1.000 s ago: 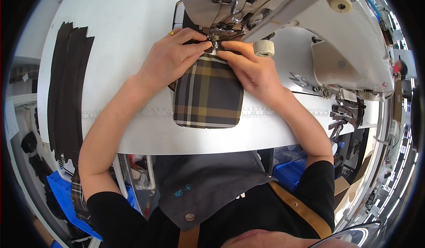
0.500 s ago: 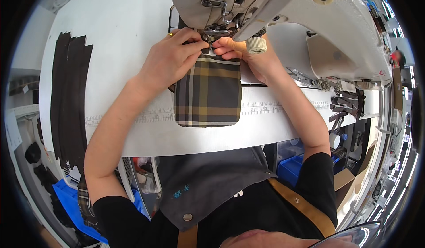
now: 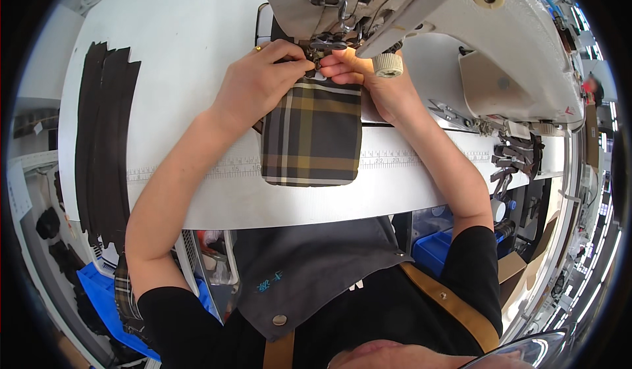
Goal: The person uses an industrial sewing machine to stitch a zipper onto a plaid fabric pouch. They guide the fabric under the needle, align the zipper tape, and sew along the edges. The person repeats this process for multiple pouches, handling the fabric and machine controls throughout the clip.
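Pinching the plaid fabric piece (image 3: 312, 134) under the sewing machine (image 3: 395, 13), seemingly tight: left hand (image 3: 258, 82), right hand (image 3: 368, 82).

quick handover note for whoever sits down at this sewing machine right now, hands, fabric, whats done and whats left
Left hand: on the top left edge of the plaid fabric piece, fingertips pinched right by the presser foot.
Right hand: on the top right edge, fingers beside the foot.
Fabric: flat on the white table, top edge under the sewing machine head, rounded bottom edge toward the person, across the printed ruler strip.
Dark strips are stacked at the table's left.
Done: top edge positioned at the foot.
Left: cannot tell how much of the seam is sewn; needle area is hidden.
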A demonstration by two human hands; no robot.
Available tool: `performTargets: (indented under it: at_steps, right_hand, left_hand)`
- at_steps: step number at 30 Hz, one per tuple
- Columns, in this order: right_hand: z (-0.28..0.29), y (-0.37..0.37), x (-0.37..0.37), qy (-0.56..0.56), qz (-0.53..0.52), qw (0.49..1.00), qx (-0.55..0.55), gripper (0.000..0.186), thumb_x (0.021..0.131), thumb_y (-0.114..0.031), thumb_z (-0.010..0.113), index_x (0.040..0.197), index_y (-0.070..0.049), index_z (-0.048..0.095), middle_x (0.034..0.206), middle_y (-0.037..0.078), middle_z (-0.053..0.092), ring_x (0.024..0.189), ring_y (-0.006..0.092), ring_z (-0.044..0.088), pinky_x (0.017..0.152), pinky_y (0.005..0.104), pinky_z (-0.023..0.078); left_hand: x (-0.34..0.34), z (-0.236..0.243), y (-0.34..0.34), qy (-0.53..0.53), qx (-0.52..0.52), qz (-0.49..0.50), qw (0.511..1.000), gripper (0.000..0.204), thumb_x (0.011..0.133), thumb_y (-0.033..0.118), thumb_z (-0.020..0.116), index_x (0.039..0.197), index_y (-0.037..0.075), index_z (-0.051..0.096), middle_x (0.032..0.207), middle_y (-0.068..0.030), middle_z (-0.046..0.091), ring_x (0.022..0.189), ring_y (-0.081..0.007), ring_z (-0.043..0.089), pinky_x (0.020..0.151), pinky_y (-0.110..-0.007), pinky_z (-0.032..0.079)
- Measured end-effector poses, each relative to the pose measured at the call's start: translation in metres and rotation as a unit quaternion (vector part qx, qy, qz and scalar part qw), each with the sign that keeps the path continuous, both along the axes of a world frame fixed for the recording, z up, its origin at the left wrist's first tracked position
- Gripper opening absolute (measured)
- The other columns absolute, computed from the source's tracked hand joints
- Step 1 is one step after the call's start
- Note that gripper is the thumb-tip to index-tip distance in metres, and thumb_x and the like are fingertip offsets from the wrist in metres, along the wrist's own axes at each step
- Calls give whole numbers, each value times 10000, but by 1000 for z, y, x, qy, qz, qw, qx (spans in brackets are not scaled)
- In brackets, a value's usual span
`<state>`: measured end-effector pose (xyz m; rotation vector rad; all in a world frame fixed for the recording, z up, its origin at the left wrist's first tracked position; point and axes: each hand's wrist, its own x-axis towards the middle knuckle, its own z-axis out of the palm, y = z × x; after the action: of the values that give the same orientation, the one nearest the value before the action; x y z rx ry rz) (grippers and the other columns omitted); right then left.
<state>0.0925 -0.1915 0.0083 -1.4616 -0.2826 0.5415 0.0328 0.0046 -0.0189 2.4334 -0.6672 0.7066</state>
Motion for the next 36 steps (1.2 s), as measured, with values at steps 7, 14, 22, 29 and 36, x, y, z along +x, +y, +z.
performTargets:
  at_steps: [7, 14, 22, 29, 36]
  right_hand:
    - [1, 2, -3, 14, -27, 1000, 3, 159, 897, -112, 573, 939, 35, 619, 886, 159, 679, 807, 197, 685, 707, 268, 554]
    - [-2, 7, -3, 15, -40, 999, -22, 156, 885, -114, 596, 930, 34, 621, 876, 151, 679, 791, 191, 683, 698, 264, 547]
    - [-2, 5, -5, 8, -35, 999, -5, 160, 882, -109, 591, 934, 38, 625, 873, 148, 682, 789, 182, 682, 698, 259, 545]
    - [-2, 5, -4, 2, -30, 999, -18, 178, 887, -114, 577, 940, 49, 627, 908, 165, 679, 821, 185, 682, 717, 258, 548]
    - [-7, -20, 7, -180, 56, 973, -131, 135, 887, -99, 557, 924, -6, 648, 897, 55, 642, 737, 161, 612, 614, 276, 478]
  left_hand:
    - [-1, -2, -4, -19, 26, 13, 999, 217, 736, 18, 617, 934, 94, 660, 906, 11, 564, 788, -179, 593, 612, -288, 511]
    - [-3, -5, -8, -10, 7, 37, 999, 222, 734, 16, 621, 936, 95, 669, 889, 25, 575, 771, -177, 593, 619, -293, 510]
    - [-3, -4, -7, 12, -5, 33, 999, 230, 734, 2, 609, 938, 94, 664, 900, 23, 579, 781, -180, 592, 639, -293, 511]
    - [-5, -6, -11, 1, -14, 29, 999, 223, 736, -5, 607, 931, 86, 664, 902, 8, 574, 794, -192, 592, 664, -303, 513]
    - [-5, -3, -2, 23, -57, 18, 998, 177, 761, 33, 631, 925, 73, 685, 921, -20, 632, 815, -209, 613, 692, -300, 517]
